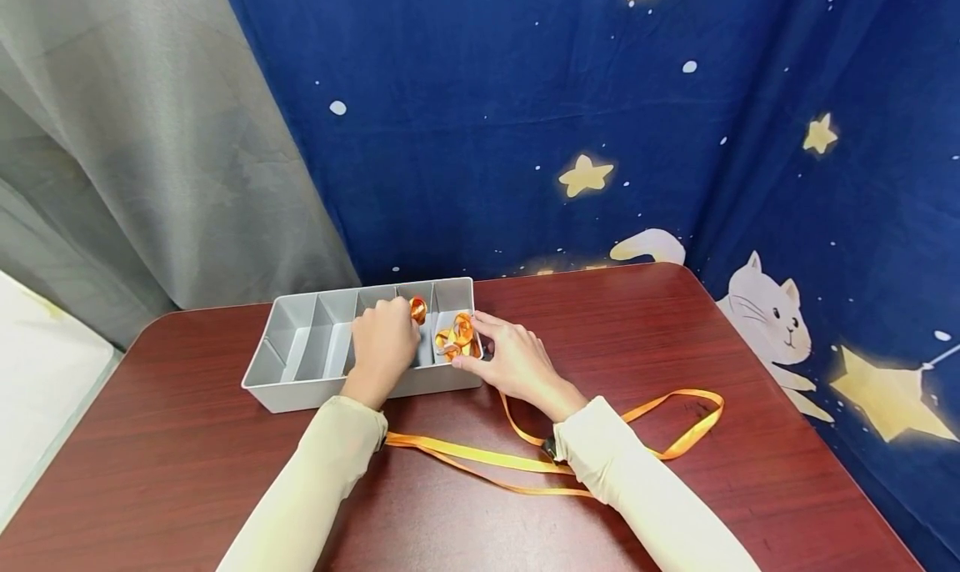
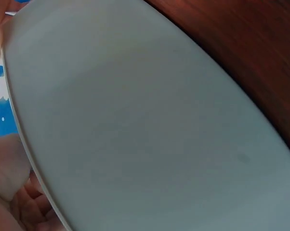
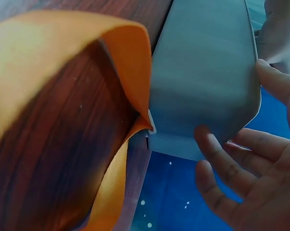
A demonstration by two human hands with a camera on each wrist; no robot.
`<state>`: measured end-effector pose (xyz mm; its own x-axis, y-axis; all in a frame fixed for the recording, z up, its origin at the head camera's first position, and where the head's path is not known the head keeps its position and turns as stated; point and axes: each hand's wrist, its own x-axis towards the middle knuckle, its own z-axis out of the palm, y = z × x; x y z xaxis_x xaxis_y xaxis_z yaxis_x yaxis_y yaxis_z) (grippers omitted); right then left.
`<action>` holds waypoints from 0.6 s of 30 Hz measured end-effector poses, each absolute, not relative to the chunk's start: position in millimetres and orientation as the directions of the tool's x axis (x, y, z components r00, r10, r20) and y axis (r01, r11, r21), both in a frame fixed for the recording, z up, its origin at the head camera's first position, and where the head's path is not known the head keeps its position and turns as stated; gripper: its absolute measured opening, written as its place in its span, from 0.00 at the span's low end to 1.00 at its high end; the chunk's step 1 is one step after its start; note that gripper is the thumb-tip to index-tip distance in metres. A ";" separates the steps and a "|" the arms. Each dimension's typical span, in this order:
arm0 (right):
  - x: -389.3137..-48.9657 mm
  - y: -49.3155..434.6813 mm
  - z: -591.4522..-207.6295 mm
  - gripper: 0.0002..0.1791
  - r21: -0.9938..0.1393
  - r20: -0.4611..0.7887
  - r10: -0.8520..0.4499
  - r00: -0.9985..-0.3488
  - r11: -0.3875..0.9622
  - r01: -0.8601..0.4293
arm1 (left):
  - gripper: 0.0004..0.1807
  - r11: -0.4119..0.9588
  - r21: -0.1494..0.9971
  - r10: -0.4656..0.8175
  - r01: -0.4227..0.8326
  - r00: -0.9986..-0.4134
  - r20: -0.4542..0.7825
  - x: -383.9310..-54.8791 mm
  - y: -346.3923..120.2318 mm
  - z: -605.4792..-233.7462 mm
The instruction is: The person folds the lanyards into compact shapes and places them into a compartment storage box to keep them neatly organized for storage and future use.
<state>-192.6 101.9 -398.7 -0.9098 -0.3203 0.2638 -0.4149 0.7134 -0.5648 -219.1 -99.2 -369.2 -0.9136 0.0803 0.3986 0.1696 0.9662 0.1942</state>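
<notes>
A grey divided tray (image 1: 315, 395) stands lengthwise on the table. My left hand (image 1: 384, 343) reaches over its middle compartments with fingers curled, pinching a shiny orange ribbon coil (image 1: 417, 308) at the thumb side. In the left wrist view the tray's front wall (image 2: 150, 120) hides most of that hand. More orange ribbon coils (image 1: 454, 336) lie in the rightmost compartment. My right hand (image 1: 517, 359) rests at the tray's right end, thumb against the front rim, other fingers loosely spread by the end wall. Its fingers (image 3: 224, 161) show in the right wrist view.
Long orange ribbons (image 1: 487, 454) lie on the red-brown table (image 1: 450, 522) under and between my forearms, one looping (image 1: 701, 426) out to the right. A small pale clip (image 3: 152, 121) shows on a ribbon by the tray. A blue starry curtain (image 1: 480, 138) hangs behind the table.
</notes>
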 end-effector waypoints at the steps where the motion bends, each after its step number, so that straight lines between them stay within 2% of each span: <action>1: -192.6 101.9 -398.5 0.40 -0.564 0.262 -0.321 -0.910 0.714 -0.415 | 0.05 0.969 0.176 0.094 0.176 -0.913 0.398 -219.5 -98.0 -369.4; 8: -192.3 101.9 -397.4 0.40 -0.555 0.256 -0.320 -0.912 0.724 -0.409 | 0.03 0.971 0.036 0.205 0.235 -0.906 0.371 -222.1 -92.6 -370.6; 18: -192.7 101.4 -397.6 0.40 -0.563 0.251 -0.314 -0.916 0.722 -0.402 | 0.05 0.966 -0.005 0.248 0.258 -0.922 0.298 -224.7 -87.6 -376.3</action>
